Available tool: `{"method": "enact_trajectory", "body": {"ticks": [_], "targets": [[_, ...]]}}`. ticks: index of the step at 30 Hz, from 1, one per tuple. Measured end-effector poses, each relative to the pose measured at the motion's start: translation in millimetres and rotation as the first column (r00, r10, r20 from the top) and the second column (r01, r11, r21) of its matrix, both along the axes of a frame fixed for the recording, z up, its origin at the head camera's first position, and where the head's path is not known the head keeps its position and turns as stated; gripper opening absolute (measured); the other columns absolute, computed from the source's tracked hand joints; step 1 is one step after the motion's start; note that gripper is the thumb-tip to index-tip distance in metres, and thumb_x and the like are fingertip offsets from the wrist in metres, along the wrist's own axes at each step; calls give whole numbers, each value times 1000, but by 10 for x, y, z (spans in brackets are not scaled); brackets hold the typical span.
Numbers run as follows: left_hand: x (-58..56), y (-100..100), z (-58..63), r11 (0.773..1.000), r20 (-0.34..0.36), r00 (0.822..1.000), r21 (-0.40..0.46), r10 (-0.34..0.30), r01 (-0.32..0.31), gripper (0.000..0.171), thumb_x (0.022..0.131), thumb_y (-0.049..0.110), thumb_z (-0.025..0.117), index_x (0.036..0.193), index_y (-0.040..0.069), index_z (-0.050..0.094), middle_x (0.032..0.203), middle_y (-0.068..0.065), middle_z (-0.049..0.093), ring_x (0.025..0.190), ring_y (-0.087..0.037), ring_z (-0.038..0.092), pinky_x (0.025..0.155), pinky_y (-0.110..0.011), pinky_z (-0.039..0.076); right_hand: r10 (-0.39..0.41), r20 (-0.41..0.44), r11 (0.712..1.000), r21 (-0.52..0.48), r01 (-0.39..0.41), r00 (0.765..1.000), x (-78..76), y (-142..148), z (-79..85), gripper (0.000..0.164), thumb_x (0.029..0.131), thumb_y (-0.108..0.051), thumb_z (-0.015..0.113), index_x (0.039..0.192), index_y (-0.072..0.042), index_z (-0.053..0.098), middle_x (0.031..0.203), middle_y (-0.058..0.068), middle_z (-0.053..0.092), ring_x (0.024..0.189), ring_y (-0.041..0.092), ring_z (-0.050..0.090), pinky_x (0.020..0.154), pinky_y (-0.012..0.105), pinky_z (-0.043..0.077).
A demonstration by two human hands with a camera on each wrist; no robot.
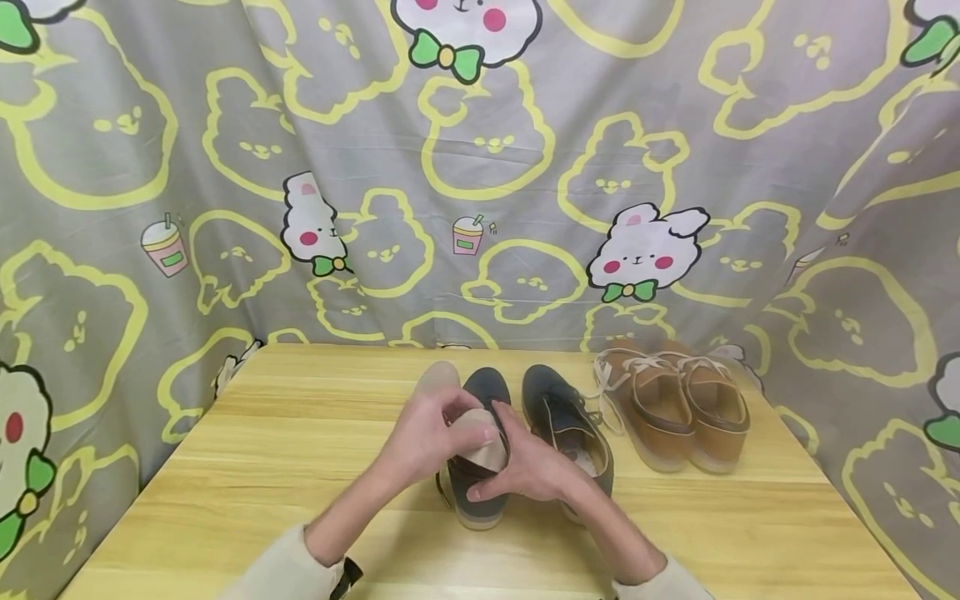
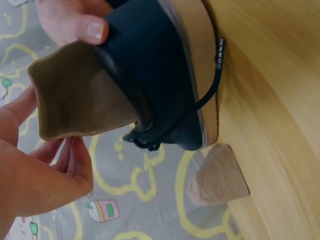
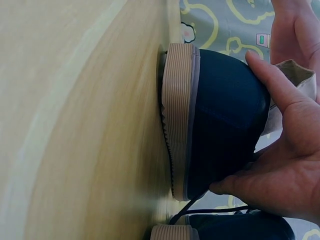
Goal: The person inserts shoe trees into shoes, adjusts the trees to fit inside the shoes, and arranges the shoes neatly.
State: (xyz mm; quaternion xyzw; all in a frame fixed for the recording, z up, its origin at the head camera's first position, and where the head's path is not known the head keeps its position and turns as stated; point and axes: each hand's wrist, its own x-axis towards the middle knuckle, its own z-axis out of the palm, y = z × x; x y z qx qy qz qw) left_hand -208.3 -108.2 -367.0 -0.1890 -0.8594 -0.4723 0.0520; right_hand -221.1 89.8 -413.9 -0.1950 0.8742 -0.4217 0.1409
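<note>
A dark blue lace-up shoe [image 1: 487, 383] with a pale ribbed sole stands upright on the wooden table. From its opening sticks a hollow, tan, moulded-paper shoe insert [image 2: 75, 97], its inner end hidden inside the shoe. My left hand [image 1: 427, 437] pinches the insert by its outer end, thumb on one side and fingers on the other. My right hand [image 3: 295, 135] grips the shoe around the heel, with thumb and fingers spread to either side of the collar. A second paper insert [image 2: 220, 177] lies on the table, to the left of the shoe's toe.
Close on the right stands the matching dark blue shoe [image 1: 546, 392], its lace trailing. Farther right is a pair of brown shoes [image 1: 660, 442] with white laces. A patterned grey curtain [image 1: 375, 150] hangs behind and along both sides of the table [image 1: 300, 400].
</note>
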Motion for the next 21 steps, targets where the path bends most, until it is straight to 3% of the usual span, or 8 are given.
{"method": "enact_trajectory", "body": {"ticks": [7, 12, 15, 17, 21], "targets": [[5, 132, -115, 1000, -112, 993, 1, 24, -24, 25, 76, 29, 88, 93, 19, 72, 82, 10, 68, 71, -9, 57, 63, -24, 47, 12, 10, 999, -34, -11, 1000, 2, 7, -15, 135, 68, -40, 94, 163, -4, 4, 167, 17, 17, 130, 29, 52, 110, 54, 41], [-7, 139, -100, 999, -101, 994, -36, 33, -37, 24, 78, 31, 87, 93, 21, 72, 83, 11, 67, 70, -7, 56, 62, -23, 47, 36, 6, 998, -54, -35, 999, -7, 10, -32, 135, 70, -37, 94, 162, -2, 2, 163, 18, 24, 126, 26, 53, 108, 52, 43], [-34, 72, -8, 997, -23, 999, -63, -48, 47, 19, 84, 26, 83, 97, 16, 74, 84, 7, 69, 75, -9, 60, 66, -24, 51, 28, 11, 998, -50, -28, 1000, -4, 11, -35, 135, 69, -37, 94, 162, -3, 3, 160, 17, 30, 124, 26, 54, 106, 51, 43], [-69, 2, 79, 989, 63, 990, -72, -124, 129, 16, 88, 21, 80, 101, 13, 75, 87, 3, 70, 79, -12, 63, 70, -27, 53, 23, 14, 998, -53, -22, 1000, -2, 7, -33, 135, 68, -36, 94, 162, -3, 3, 158, 17, 32, 124, 26, 54, 105, 52, 43], [-163, -145, 221, 951, 218, 936, -80, -275, 298, 25, 90, 9, 76, 115, 8, 73, 102, -4, 73, 92, -17, 67, 80, -31, 56, 24, 6, 998, -59, -24, 1000, -12, 2, -35, 135, 67, -36, 95, 162, -3, 5, 157, 16, 34, 124, 27, 52, 105, 51, 43]]}}
